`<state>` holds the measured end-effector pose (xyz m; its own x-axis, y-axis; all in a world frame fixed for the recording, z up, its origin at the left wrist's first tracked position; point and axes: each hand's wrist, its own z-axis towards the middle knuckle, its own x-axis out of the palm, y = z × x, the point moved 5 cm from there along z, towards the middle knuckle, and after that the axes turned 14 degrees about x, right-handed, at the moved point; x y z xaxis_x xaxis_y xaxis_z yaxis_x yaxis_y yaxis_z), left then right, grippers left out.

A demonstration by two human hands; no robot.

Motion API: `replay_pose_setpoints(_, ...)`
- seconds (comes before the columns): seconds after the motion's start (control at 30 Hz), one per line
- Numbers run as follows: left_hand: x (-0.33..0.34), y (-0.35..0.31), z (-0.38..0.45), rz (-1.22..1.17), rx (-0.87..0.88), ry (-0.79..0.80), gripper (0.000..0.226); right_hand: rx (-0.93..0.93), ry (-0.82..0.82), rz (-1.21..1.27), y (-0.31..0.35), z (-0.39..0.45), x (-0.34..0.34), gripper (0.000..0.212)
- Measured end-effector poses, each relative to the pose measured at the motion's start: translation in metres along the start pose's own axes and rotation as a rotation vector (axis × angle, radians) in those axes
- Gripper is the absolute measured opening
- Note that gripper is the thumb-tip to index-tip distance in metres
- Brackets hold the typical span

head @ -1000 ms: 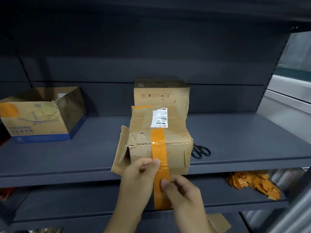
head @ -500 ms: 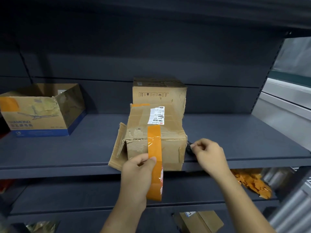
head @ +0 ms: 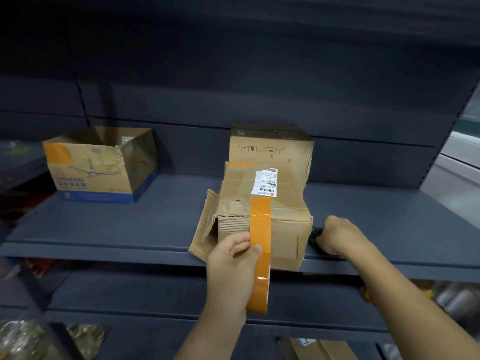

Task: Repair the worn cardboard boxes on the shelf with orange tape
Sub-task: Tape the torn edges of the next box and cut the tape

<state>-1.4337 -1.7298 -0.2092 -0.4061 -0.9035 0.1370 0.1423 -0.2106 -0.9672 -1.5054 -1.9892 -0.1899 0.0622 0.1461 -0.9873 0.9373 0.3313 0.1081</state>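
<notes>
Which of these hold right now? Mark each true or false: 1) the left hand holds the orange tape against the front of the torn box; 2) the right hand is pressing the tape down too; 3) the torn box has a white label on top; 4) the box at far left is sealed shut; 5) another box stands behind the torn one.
1) True: the left hand pinches the orange tape against the torn box.
2) False: the right hand is off to the box's right, on a dark object on the shelf.
3) True: white label.
4) False: the left box is open on top.
5) True: rear box.
</notes>
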Motion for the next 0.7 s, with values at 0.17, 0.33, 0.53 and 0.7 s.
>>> replay_pose_setpoints(0.17, -0.001, 0.004, 0.003, -0.034, -0.037, -0.009, 0.001, 0.025, 0.069, 0.035, -0.014, 0.004, -0.002, 0.016)
replay_pose_setpoints(0.33, 0.000, 0.003, 0.005, -0.051, -0.037, 0.016, 0.003, 0.029, 0.201, 0.296, -0.043, 0.003, -0.015, 0.018)
replay_pose_setpoints(0.53, 0.001, 0.004, 0.007, -0.055, -0.034, 0.001, 0.009, -0.246, 0.310, 0.833, -0.066, -0.023, -0.061, 0.010)
replay_pose_setpoints(0.7, 0.002, 0.004, 0.007, -0.069, -0.040, -0.015, 0.011, -0.560, 0.595, 0.737, -0.053, -0.064, -0.076, 0.034)
